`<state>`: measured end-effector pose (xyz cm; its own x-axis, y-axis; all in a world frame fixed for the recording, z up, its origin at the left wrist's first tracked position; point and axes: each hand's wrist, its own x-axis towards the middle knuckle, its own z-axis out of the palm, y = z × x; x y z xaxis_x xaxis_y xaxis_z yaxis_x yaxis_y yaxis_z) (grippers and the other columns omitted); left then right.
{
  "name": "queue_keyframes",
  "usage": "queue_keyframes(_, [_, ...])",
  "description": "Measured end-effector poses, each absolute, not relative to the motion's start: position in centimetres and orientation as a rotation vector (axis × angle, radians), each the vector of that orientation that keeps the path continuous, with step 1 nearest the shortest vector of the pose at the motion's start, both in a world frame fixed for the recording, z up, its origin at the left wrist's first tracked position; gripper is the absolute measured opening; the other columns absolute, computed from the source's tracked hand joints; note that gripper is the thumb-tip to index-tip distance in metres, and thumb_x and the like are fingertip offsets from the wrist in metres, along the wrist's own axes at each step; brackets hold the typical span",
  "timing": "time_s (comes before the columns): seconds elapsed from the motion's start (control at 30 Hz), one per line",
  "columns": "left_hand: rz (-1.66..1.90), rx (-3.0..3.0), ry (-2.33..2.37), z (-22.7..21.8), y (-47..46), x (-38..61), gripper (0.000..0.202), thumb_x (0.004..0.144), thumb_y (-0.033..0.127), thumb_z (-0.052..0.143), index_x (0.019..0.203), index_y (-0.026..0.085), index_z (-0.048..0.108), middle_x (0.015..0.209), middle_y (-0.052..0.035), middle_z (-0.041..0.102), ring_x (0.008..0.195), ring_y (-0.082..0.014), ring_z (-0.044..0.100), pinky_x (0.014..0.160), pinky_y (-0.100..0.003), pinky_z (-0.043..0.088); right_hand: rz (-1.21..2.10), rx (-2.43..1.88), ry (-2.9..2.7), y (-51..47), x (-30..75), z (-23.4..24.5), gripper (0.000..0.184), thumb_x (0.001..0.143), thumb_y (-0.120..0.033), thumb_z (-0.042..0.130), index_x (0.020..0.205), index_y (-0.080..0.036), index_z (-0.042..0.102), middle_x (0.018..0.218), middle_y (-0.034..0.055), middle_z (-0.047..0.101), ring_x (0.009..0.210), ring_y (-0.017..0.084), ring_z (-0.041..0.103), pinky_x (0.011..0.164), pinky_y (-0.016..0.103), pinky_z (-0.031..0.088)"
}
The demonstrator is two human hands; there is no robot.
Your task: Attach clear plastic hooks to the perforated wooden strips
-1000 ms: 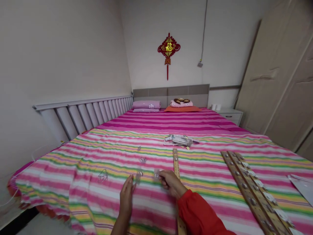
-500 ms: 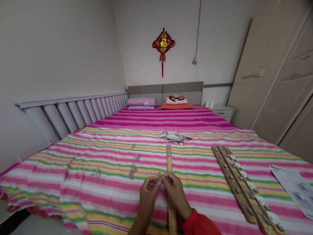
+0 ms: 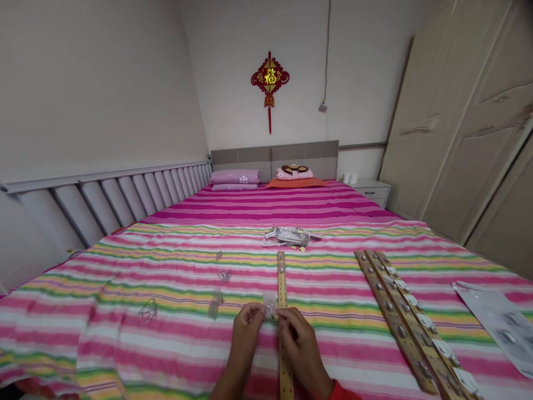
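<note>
Between my two hands is a small clear plastic bag (image 3: 269,300) with something small and shiny at its lower end, too tiny to name. My left hand (image 3: 247,329) pinches the bag's left side between thumb and forefinger. On the other side my right hand (image 3: 300,338) has its fingertips closed at the bag's lower right edge, above a narrow wooden strip (image 3: 282,291). The strip lies lengthwise on the bed, lined with holes, and carries small metal pieces at its far end. My right hand covers part of it.
Left of the strip lie small clear bags (image 3: 215,305) and a tangle of thin cord or wire (image 3: 147,311). Beyond it is a pile of plastic packets (image 3: 289,236). To the right lie wooden strips with metal pieces and white discs (image 3: 425,322), and a large clear bag (image 3: 491,316).
My hands have moved slightly apart, and more of the small bag shows between them. The whole view has shifted a little; the things on the bed lie as before.
</note>
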<state>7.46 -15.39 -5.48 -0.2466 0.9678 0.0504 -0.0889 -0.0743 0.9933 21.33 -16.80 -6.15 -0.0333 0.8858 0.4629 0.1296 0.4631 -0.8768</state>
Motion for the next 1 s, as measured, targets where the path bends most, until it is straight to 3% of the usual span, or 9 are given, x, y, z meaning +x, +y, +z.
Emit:
queue_keyframes(0.13, [1.437, 0.998, 1.236, -6.0, -13.7, 8.0, 0.034, 0.056, 0.046, 0.074, 0.067, 0.015, 0.064, 0.056, 0.0008, 0.06, 0.054, -0.0114, 0.052, 0.054, -0.022, 0.039, 1.044, -1.022, -1.191, -14.6, 21.9, -6.6, 0.028, 0.078, -0.046, 0.06, 0.08, -0.018, 0.066, 0.067, 0.0021, 0.062, 0.057, 0.016, 0.054, 0.051, 0.026, 0.043])
queue_keyframes(0.27, [1.379, 0.946, 1.199, -6.7, -11.7, 9.0, 0.032, 0.054, 0.043, 0.075, 0.062, 0.014, 0.063, 0.05, 0.0029, 0.056, 0.048, -0.008, 0.046, 0.049, -0.02, 0.034, 1.187, -0.973, -1.115, -12.0, 22.2, -7.1, 0.036, 0.068, -0.053, 0.066, 0.065, -0.018, 0.061, 0.051, -0.0036, 0.051, 0.041, 0.011, 0.042, 0.041, 0.023, 0.033])
queue_keyframes(0.43, [1.338, 0.873, 1.23, -7.2, -9.0, 10.1, 0.028, 0.048, 0.036, 0.075, 0.058, 0.015, 0.061, 0.045, 0.0041, 0.055, 0.043, -0.007, 0.044, 0.047, -0.02, 0.032, 1.154, -1.06, -1.091, -9.5, 22.3, -8.6, 0.034, 0.066, -0.052, 0.062, 0.059, -0.021, 0.052, 0.047, -0.0059, 0.045, 0.04, 0.011, 0.039, 0.039, 0.023, 0.03])
queue_keyframes(0.67, [1.367, 0.957, 1.288, -7.4, -6.0, 11.0, 0.018, 0.048, 0.029, 0.068, 0.056, 0.016, 0.061, 0.046, 0.0034, 0.056, 0.047, -0.01, 0.049, 0.051, -0.022, 0.037, 0.798, -1.209, -1.37, -6.5, 23.3, -10.0, 0.029, 0.076, -0.042, 0.05, 0.056, -0.022, 0.042, 0.051, -0.0064, 0.04, 0.052, 0.012, 0.039, 0.049, 0.023, 0.03])
queue_keyframes(1.0, [1.298, 0.963, 1.392, -8.3, -4.0, 11.1, 0.01, 0.051, 0.024, 0.065, 0.055, 0.017, 0.058, 0.046, 0.0038, 0.056, 0.044, -0.0102, 0.049, 0.044, -0.021, 0.034, 0.708, -1.343, -1.472, -4.6, 23.0, -10.3, 0.025, 0.079, -0.037, 0.045, 0.06, -0.024, 0.036, 0.054, -0.006, 0.041, 0.054, 0.014, 0.04, 0.05, 0.024, 0.027])
